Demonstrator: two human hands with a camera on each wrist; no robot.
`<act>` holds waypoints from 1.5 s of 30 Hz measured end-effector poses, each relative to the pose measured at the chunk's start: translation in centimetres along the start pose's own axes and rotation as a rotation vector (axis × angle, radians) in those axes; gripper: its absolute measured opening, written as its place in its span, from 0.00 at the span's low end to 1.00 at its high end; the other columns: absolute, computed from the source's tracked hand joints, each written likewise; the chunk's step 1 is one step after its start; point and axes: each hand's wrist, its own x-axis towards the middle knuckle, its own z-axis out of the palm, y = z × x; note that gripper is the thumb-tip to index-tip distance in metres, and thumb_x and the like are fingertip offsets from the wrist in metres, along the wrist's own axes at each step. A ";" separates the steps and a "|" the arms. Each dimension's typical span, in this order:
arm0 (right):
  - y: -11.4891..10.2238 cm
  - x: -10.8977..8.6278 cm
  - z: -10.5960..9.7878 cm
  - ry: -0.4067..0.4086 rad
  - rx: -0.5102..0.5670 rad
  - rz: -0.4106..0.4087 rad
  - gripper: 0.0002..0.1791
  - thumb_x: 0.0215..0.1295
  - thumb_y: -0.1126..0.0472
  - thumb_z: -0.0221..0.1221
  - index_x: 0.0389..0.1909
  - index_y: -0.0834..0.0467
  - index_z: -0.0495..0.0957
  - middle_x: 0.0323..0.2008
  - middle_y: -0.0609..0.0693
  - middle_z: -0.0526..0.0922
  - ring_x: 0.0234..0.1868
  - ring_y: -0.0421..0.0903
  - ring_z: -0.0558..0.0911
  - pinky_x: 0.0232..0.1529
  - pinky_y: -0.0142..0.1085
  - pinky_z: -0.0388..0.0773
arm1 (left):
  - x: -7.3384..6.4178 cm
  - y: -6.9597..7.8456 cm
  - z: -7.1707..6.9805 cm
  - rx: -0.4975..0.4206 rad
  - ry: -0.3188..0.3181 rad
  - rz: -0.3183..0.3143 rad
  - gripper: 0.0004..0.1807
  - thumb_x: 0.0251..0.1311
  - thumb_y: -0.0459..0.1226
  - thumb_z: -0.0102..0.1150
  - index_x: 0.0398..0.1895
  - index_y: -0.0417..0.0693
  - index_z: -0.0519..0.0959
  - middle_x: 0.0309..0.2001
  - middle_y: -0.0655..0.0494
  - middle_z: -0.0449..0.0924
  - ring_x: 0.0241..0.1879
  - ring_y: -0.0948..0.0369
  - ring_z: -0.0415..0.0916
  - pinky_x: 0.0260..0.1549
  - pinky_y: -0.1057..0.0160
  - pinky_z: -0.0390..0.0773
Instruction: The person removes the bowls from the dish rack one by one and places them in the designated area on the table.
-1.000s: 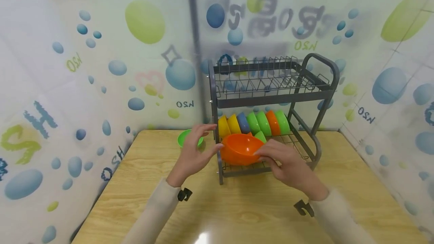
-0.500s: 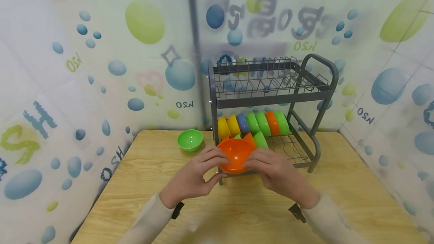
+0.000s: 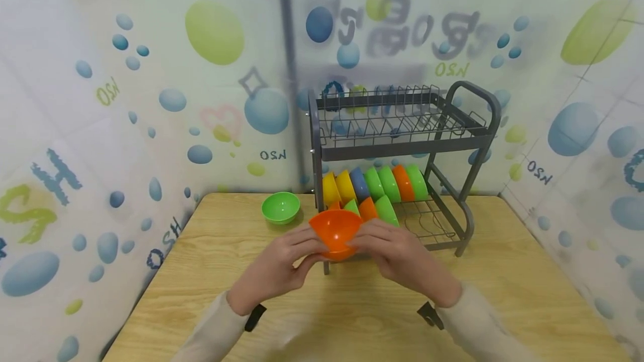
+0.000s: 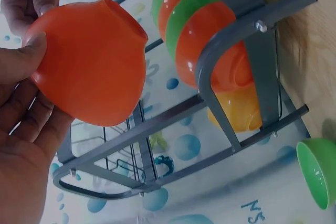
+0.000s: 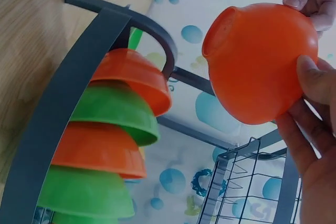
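Observation:
An orange bowl (image 3: 336,232) is held up in front of the rack's lower left corner, its inside facing the head camera. My left hand (image 3: 280,261) pinches its left rim between thumb and fingers. On the opposite side my right hand (image 3: 402,256) pinches the right rim. Both wrist views show the bowl's outside and foot ring, with each thumb pressed on the outer wall. Behind it, the two-tier dish rack (image 3: 402,152) carries a back row of yellow, blue, green and orange bowls on its lower tier, plus a shorter front row with a green bowl (image 3: 386,211) at its right end.
A green bowl (image 3: 280,208) stands upright on the wooden table (image 3: 211,272), left of the rack. The rack's upper wire tier (image 3: 387,116) overhangs the lower bowls. Patterned curtain walls (image 3: 151,99) enclose the table at the back and sides.
The left hand has come onto the orange bowl, which the right hand alone held at first. Both hands have drawn it left and towards me, out from the rack, and its opening has turned.

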 end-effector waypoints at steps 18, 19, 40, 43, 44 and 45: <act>2.7 2.5 1.3 0.138 0.298 0.558 0.26 0.67 0.60 0.68 0.65 0.58 0.76 0.62 0.51 0.82 0.60 0.50 0.82 0.61 0.48 0.82 | -2.8 -2.2 -3.4 0.064 0.079 -0.090 0.16 0.54 0.23 0.72 0.45 0.45 0.84 0.51 0.50 0.85 0.53 0.51 0.82 0.64 0.73 0.73; 2.9 2.7 1.3 0.139 0.346 0.603 0.26 0.69 0.58 0.67 0.66 0.56 0.75 0.63 0.51 0.81 0.61 0.51 0.82 0.62 0.50 0.81 | -3.0 -2.4 -3.7 0.078 0.083 -0.104 0.12 0.58 0.27 0.71 0.44 0.45 0.85 0.51 0.50 0.86 0.53 0.51 0.82 0.65 0.75 0.71; 5.4 7.7 5.1 0.198 0.696 0.871 0.26 0.74 0.53 0.61 0.70 0.52 0.73 0.67 0.52 0.78 0.67 0.48 0.78 0.70 0.44 0.75 | -6.5 -9.7 -6.7 0.384 0.174 -0.263 0.16 0.45 0.19 0.75 0.36 0.40 0.85 0.40 0.50 0.87 0.41 0.53 0.82 0.45 0.60 0.82; 5.5 8.2 5.5 0.207 0.701 0.882 0.26 0.74 0.51 0.61 0.70 0.51 0.73 0.66 0.50 0.80 0.66 0.46 0.79 0.71 0.44 0.74 | -7.2 -10.8 -6.6 0.432 0.170 -0.293 0.14 0.45 0.19 0.75 0.35 0.39 0.85 0.37 0.49 0.86 0.38 0.53 0.82 0.39 0.53 0.83; 5.5 8.4 5.6 0.211 0.692 0.886 0.26 0.74 0.51 0.62 0.69 0.51 0.74 0.65 0.49 0.80 0.66 0.46 0.79 0.70 0.44 0.75 | -7.4 -11.2 -6.6 0.442 0.167 -0.307 0.14 0.46 0.20 0.74 0.35 0.39 0.84 0.36 0.48 0.86 0.37 0.52 0.82 0.37 0.52 0.84; 5.5 8.5 5.7 0.218 0.683 0.893 0.26 0.73 0.50 0.62 0.69 0.51 0.74 0.64 0.48 0.81 0.66 0.46 0.79 0.70 0.44 0.75 | -7.6 -11.5 -6.5 0.449 0.165 -0.320 0.13 0.47 0.20 0.74 0.35 0.39 0.84 0.36 0.48 0.86 0.36 0.52 0.82 0.37 0.51 0.84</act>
